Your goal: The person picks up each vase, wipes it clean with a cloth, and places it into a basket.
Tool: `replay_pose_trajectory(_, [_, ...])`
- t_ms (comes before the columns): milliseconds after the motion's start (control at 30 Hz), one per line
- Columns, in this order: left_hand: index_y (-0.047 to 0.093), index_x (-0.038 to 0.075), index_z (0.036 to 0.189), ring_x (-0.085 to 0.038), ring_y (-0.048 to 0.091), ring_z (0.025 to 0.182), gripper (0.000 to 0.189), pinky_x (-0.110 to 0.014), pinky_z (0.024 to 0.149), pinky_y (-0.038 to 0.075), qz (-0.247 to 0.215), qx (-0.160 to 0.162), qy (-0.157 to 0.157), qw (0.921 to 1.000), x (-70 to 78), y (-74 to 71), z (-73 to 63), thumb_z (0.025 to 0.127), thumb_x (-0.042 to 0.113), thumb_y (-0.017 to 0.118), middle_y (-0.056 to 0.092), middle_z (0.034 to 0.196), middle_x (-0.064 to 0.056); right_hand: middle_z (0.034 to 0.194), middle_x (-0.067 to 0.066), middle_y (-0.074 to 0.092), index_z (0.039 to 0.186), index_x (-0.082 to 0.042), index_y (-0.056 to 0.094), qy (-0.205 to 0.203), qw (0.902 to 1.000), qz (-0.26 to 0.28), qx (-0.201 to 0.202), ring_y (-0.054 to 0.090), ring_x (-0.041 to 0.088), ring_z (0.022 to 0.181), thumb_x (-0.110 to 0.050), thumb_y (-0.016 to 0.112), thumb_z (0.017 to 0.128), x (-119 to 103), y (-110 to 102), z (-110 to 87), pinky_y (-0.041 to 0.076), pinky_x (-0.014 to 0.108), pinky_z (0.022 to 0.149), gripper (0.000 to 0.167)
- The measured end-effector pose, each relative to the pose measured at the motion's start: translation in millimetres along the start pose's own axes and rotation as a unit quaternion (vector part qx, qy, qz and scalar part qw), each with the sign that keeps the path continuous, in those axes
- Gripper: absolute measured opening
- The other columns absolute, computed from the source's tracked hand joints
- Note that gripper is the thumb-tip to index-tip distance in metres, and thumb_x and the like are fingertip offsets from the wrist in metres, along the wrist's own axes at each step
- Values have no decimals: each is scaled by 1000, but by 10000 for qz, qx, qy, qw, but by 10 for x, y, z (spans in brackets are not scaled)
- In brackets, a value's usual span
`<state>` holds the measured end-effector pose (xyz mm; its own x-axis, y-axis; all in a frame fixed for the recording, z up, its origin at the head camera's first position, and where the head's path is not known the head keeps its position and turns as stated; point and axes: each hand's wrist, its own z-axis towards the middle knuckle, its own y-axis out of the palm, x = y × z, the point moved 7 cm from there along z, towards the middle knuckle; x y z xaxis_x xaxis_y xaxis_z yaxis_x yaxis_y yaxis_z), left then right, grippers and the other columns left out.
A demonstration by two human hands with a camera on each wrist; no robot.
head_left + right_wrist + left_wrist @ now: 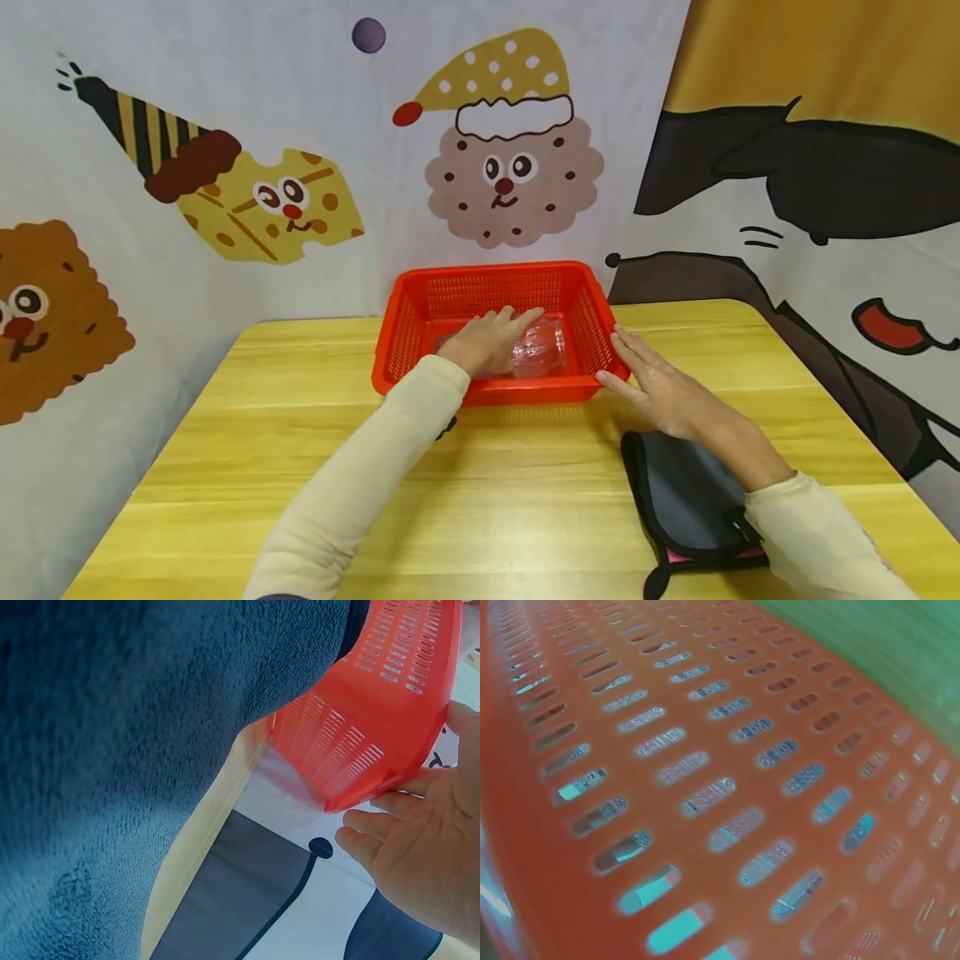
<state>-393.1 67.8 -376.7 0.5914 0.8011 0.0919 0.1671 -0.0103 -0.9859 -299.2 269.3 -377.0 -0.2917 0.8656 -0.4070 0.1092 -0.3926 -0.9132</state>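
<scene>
A red plastic basket [517, 390] with slotted walls stands at the back of the table. My left hand [487, 337] reaches down into it and holds a clear glass [543, 350] that lies on its side, part of it hidden beneath the palm. Through the slots of the basket wall [727, 787], bits of clear patterned glass show in the left wrist view. At the basket's right front corner is my right hand [660, 383]. Its fingers [375, 825] are nearly straight and touch the outer side of the rim, thumb apart from them.
A grey pouch [690, 492] with black trim and a pink edge lies under the right forearm. Behind the wooden table [300, 450] hangs a cartoon-printed cloth [300, 83]. Blue terry-like fabric [150, 750] covers much of the right wrist view. A small dark object [447, 428] peeks out beside the left forearm.
</scene>
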Motion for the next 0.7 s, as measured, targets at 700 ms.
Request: replay_pose_trajectory(700, [39,18,156,-30,43,138,80,-46,116,32,-152,1319,351,9905,-19,-267,-343,93,59,66,44,154,-8,163,24,18,160,-1,25,124,9977,648,-162,21,51,142,-55,56,100,188,-66,-23,35,76,98,87])
